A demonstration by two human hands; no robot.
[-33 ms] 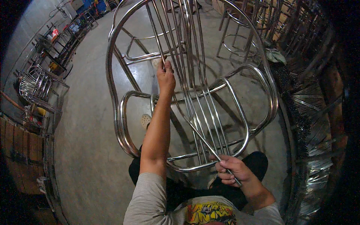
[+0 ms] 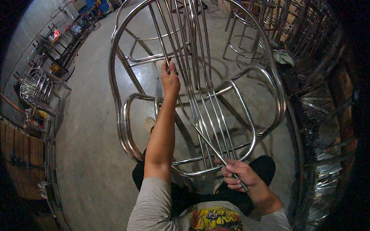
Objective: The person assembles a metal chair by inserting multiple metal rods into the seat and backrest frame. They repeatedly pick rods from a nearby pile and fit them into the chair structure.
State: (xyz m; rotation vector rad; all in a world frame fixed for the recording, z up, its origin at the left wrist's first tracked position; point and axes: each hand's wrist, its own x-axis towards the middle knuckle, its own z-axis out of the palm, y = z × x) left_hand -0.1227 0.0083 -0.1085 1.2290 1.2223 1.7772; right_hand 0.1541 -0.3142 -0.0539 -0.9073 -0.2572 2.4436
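Note:
A shiny metal chair frame (image 2: pixel 113 73) of bent tubes stands before me, with a tall rounded back and looped arms. Several thin rods run down its middle from the back to the seat. One curved metal rod (image 2: pixel 210 145) crosses over the seat rods at a slant. My right hand (image 2: pixel 239 174) is closed around its lower end, just past the seat's front edge. Farther up, among the back rods, my left hand (image 2: pixel 170 80) grips what looks like the upper part of the same rod, thumb along it. The rod's top end blends with the others.
Stool frames (image 2: pixel 246 36) stand at the far right. Along the right side lie bundles of metal tubes and rods (image 2: pixel 314 102). At left are another chair frame (image 2: pixel 36 86), a wooden slatted surface (image 2: pixel 19 154) and cluttered racks by the wall. My shoe (image 2: pixel 149 124) is on the concrete floor (image 2: pixel 90 154).

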